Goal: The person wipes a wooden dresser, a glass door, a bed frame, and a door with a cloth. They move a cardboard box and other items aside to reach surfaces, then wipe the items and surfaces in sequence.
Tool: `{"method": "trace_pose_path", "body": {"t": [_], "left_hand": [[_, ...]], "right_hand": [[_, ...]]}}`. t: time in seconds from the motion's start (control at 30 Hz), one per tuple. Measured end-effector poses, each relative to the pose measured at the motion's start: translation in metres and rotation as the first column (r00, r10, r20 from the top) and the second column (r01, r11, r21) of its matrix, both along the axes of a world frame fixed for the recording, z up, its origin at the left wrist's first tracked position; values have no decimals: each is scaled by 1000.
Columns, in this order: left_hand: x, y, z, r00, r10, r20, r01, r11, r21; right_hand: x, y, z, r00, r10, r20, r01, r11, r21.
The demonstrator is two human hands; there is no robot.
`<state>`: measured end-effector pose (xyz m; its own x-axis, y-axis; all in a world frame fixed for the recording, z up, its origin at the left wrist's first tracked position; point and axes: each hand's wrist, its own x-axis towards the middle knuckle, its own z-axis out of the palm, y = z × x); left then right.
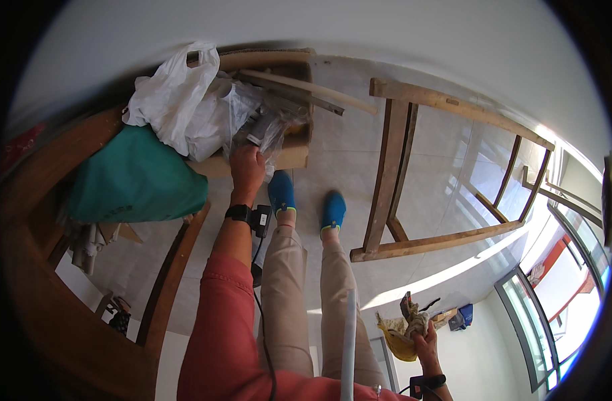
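Observation:
My left hand (247,168) grips the edge of a clear plastic bag (273,135), which lies over an open cardboard box (292,156). Dark items show through the plastic, too blurred to name. White plastic bags (173,95) and long thin strips (331,95) rest on the box and stick out past its side. Out at the lower right, my right hand (426,341) holds a bunched, stained cloth (417,321) together with something yellow (398,346). A dark-ended object pokes up from that bundle; its kind is unclear.
A green bag (140,175) sits left of the box, by a brown wooden frame (173,270). At the right a wooden trestle-like frame (396,165) stands on the tiled floor. A cable (262,321) runs along my left arm. An open window (536,311) is at the far right.

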<state>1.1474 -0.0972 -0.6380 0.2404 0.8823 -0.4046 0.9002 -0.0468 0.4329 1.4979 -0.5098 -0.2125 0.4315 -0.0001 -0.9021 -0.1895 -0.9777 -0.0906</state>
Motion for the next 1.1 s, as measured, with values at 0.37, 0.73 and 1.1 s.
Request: {"method": "trace_pose_path", "body": {"t": [0.37, 0.73, 1.1], "left_hand": [[16, 30, -36, 982, 128, -142, -137, 989, -61], [5, 30, -17, 972, 156, 175, -193, 956, 221], [-9, -18, 20, 957, 204, -207, -118, 924, 364]], "right_hand": [[-8, 13, -8, 1000, -15, 14, 14, 1000, 7], [-10, 10, -12, 1000, 16, 0, -16, 999, 36], [-17, 1, -20, 1000, 14, 9, -14, 1000, 8]]}}
